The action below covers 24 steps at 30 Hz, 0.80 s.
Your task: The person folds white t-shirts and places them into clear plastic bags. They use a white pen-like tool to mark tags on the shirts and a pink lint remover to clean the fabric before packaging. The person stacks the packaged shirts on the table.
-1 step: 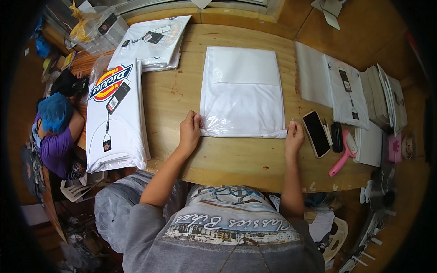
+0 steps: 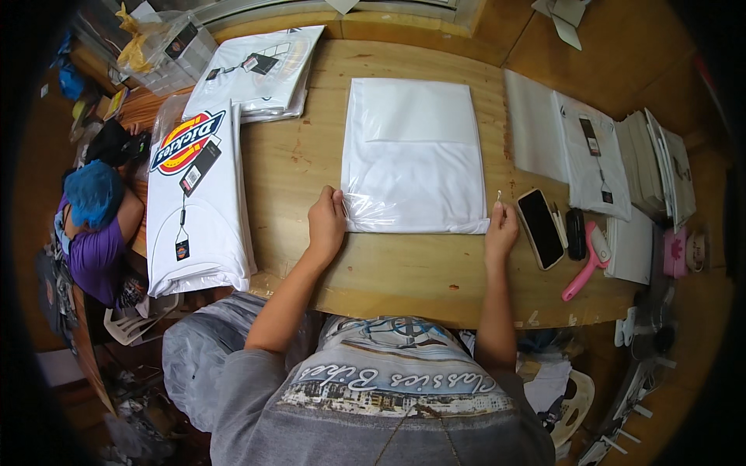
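Observation:
In front of me on the wooden table lies a folded white shirt in a clear plastic bag (image 2: 416,182). A white rectangular sheet (image 2: 423,116) shows at its far end. My left hand (image 2: 326,217) is closed on the bag's near left corner, fingers curled and thumb on top. At the near right corner, my right hand (image 2: 501,227) pinches the bag's edge. The near edge between the hands looks folded over and runs straight. Plastic glare and creases show beside my left hand.
Folded white shirts with tags (image 2: 202,225) are stacked at left, with bagged shirts (image 2: 256,74) behind. At right lie a phone (image 2: 540,229), a black case (image 2: 576,234), a pink-handled tool (image 2: 584,268) and another bagged shirt (image 2: 594,155). A person in purple (image 2: 101,241) is at far left.
My hands and the bagged shirt have shifted only very slightly, a little away from me. Both hands keep the same hold.

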### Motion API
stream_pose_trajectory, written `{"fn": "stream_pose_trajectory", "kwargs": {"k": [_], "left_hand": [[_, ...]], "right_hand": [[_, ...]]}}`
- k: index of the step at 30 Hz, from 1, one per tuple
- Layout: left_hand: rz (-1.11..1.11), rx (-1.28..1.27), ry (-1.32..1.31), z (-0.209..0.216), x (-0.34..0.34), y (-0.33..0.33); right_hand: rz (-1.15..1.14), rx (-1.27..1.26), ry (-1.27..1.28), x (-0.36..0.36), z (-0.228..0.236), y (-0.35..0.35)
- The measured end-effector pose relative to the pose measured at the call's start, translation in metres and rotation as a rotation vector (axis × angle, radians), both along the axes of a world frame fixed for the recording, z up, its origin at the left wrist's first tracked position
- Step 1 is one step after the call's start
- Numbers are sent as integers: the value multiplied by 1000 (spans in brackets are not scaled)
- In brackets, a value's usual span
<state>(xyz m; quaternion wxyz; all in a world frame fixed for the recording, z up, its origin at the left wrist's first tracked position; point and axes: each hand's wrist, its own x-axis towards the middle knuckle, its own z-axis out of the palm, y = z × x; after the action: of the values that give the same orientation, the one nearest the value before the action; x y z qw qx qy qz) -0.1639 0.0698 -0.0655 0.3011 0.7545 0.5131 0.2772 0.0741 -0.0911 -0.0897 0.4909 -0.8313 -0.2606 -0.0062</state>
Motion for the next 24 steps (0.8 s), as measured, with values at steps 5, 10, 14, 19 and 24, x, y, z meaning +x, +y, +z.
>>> {"fn": "stream_pose_trajectory", "kwargs": {"k": [5, 10, 14, 19, 24], "left_hand": [[-43, 275, 423, -13, 5, 9], [-143, 526, 757, -7, 5, 16], [-26, 429, 621, -11, -7, 18], [19, 348, 90, -17, -29, 17], [-463, 476, 325, 18, -19, -20]], "right_hand": [[53, -255, -251, 4, 7, 15], [88, -615, -214, 4, 18, 25], [-34, -659, -273, 2, 16, 26], [90, -325, -287, 14, 9, 2], [626, -414, -465, -34, 33, 5]]}}
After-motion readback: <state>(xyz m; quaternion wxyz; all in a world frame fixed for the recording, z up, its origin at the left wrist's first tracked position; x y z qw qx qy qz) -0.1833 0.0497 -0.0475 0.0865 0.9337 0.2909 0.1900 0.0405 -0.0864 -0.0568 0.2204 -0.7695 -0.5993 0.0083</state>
